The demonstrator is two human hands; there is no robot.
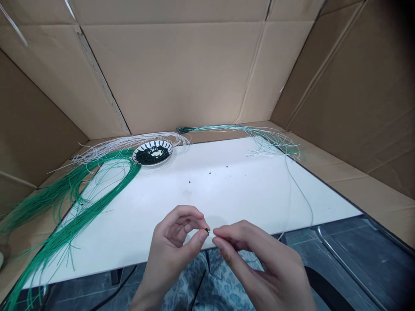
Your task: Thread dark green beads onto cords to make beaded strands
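Note:
My left hand (180, 246) pinches a tiny dark bead (207, 230) between thumb and forefinger, just over the front edge of the table. Close to its right, my right hand (262, 259) has thumb and forefinger pressed together. A pale tip of thin cord seems to show at those fingertips, pointing at the bead; most of it is hidden by the fingers. Further back, a striped plate (170, 149) holds many dark beads (147, 156). A bundle of green cords (106, 201) spreads over the left side, with white cords (129, 140) behind it.
Several loose beads (210, 173) are scattered on the white table (246, 194). Green and white cords (272, 140) with a dark beaded end (184, 129) lie along the back right. One loose strand (306, 201) trails over the front edge. Cardboard walls (181, 73) enclose the table.

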